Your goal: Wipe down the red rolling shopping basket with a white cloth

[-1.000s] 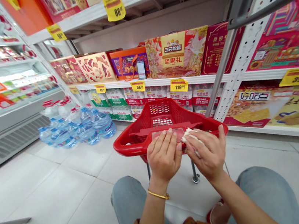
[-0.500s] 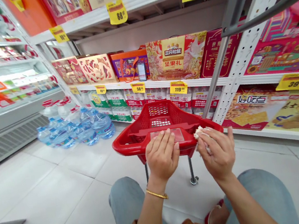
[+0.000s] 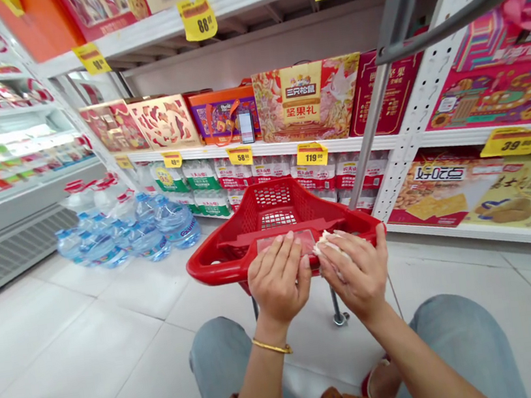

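Right hand pinching a crumpled white tissue, soft, light, easily gripped anywhere; left hand spread flat on a red shopping cart.

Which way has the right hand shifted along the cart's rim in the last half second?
Yes: the right hand moved along the red cart's rim toward the left hand.

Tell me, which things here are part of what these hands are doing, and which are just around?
In use:
left hand, fingers on the pink panel
right hand, pinching a white wad of tissue
red shopping cart

Just around:
blue-capped water bottles on the floor
gift boxes on the shelf
yellow price tags
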Tool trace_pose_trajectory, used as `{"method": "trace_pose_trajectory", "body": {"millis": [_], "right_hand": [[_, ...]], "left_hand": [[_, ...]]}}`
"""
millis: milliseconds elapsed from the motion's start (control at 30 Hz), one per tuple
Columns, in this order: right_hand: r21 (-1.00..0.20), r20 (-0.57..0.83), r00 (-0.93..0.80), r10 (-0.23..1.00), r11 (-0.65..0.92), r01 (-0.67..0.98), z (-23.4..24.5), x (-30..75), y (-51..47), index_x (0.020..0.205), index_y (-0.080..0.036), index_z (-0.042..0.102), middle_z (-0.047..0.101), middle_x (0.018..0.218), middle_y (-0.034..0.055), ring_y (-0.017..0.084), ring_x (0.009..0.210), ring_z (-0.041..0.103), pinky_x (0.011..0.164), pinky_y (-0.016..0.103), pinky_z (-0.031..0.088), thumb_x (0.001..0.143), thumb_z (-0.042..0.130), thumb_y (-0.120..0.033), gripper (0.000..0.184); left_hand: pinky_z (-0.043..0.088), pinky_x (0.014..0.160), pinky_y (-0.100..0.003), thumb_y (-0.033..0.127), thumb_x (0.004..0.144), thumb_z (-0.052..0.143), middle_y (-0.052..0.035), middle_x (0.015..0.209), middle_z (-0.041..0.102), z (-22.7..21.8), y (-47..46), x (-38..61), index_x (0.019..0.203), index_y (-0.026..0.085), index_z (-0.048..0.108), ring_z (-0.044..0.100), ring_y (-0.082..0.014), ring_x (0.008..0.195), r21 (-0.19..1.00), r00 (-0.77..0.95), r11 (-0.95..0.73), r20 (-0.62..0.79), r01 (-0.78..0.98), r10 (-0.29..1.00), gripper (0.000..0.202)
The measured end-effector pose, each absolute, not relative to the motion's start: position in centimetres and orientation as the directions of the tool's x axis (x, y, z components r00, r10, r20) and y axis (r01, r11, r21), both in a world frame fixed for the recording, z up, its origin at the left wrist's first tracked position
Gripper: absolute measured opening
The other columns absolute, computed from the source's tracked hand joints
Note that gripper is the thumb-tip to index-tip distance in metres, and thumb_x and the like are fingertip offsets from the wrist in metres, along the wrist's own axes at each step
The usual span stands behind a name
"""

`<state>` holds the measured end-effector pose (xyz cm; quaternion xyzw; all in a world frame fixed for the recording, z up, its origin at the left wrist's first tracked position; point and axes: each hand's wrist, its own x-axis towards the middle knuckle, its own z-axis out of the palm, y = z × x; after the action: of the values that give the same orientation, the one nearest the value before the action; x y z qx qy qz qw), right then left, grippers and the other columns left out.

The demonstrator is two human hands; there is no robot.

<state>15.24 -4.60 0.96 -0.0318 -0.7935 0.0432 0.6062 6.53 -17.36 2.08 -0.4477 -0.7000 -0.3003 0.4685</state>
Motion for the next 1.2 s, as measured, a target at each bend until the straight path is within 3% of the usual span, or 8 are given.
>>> {"method": "trace_pose_trajectory", "body": {"millis": [267, 467, 633, 767, 900, 1200], "right_hand": [[-0.105, 0.965, -0.238, 0.109, 0.994, 0.028, 0.0, 16.1, -1.6, 0.103, -0.027, 0.068, 0.073, 0.103, 0.0013, 0.022, 0.1, 0.068, 0.114, 0.058, 0.029, 0.082, 0.068, -0.017, 0.023], [-0.156, 0.959, -0.249, 0.137, 0.986, -0.055, 0.1, 16.2, 0.2, 0.1, -0.024, 0.07, 0.073, 0.101, 0.0035, 0.023, 0.101, 0.068, 0.112, 0.056, 0.035, 0.084, 0.065, -0.016, 0.019], [-0.24, 0.927, -0.328, 0.184, 0.961, -0.137, 0.7, 16.6, 1.6, 0.098, -0.023, 0.071, 0.072, 0.096, 0.0035, 0.02, 0.094, 0.069, 0.105, 0.049, 0.046, 0.087, 0.06, -0.019, 0.016], [-0.241, 0.91, -0.376, 0.171, 0.96, -0.145, 1.2, 16.9, 1.2, 0.099, -0.023, 0.071, 0.072, 0.094, 0.0038, 0.019, 0.092, 0.067, 0.094, 0.041, 0.052, 0.087, 0.06, -0.019, 0.016], [-0.224, 0.913, -0.375, 0.16, 0.966, -0.132, 1.6, 16.8, -0.1, 0.097, -0.021, 0.07, 0.072, 0.092, 0.0044, 0.02, 0.092, 0.066, 0.087, 0.037, 0.052, 0.088, 0.059, -0.017, 0.015], [-0.248, 0.9, -0.4, 0.175, 0.959, -0.14, 1.9, 16.9, -2.3, 0.098, -0.022, 0.071, 0.071, 0.094, 0.0048, 0.02, 0.091, 0.065, 0.088, 0.037, 0.051, 0.087, 0.06, -0.02, 0.015]], "left_hand": [[0.046, 0.089, -0.037, 0.021, 0.088, 0.056, -0.008, 0.111, 0.073, 2.1, -17.6, 6.1, 0.11, 0.017, 0.068, 0.07, -0.0231, 0.103, 0.003, -0.157, 0.419, 0.93, 0.908, 0.332, 0.026], [0.048, 0.088, -0.037, 0.021, 0.085, 0.058, -0.0077, 0.111, 0.073, 2.0, -17.8, 5.8, 0.112, 0.019, 0.068, 0.07, -0.0234, 0.103, 0.018, -0.165, 0.406, 0.929, 0.914, 0.33, 0.029], [0.049, 0.087, -0.036, 0.02, 0.085, 0.058, -0.0072, 0.111, 0.073, 1.9, -18.1, 5.3, 0.114, 0.02, 0.068, 0.07, -0.0228, 0.102, 0.001, -0.142, 0.393, 0.934, 0.92, 0.328, 0.031], [0.049, 0.086, -0.035, 0.02, 0.084, 0.058, -0.0064, 0.109, 0.074, 1.9, -18.6, 4.8, 0.113, 0.021, 0.068, 0.071, -0.0223, 0.1, -0.018, -0.121, 0.396, 0.938, 0.918, 0.324, 0.031], [0.05, 0.084, -0.035, 0.019, 0.082, 0.058, -0.0067, 0.107, 0.075, 1.9, -19.3, 4.3, 0.109, 0.02, 0.069, 0.072, -0.0219, 0.098, -0.03, -0.105, 0.388, 0.941, 0.921, 0.321, 0.029], [0.05, 0.084, -0.034, 0.019, 0.082, 0.055, -0.0063, 0.103, 0.076, 1.9, -20.9, 3.3, 0.106, 0.021, 0.07, 0.072, -0.0215, 0.097, -0.029, -0.094, 0.376, 0.948, 0.926, 0.305, 0.029]]}}
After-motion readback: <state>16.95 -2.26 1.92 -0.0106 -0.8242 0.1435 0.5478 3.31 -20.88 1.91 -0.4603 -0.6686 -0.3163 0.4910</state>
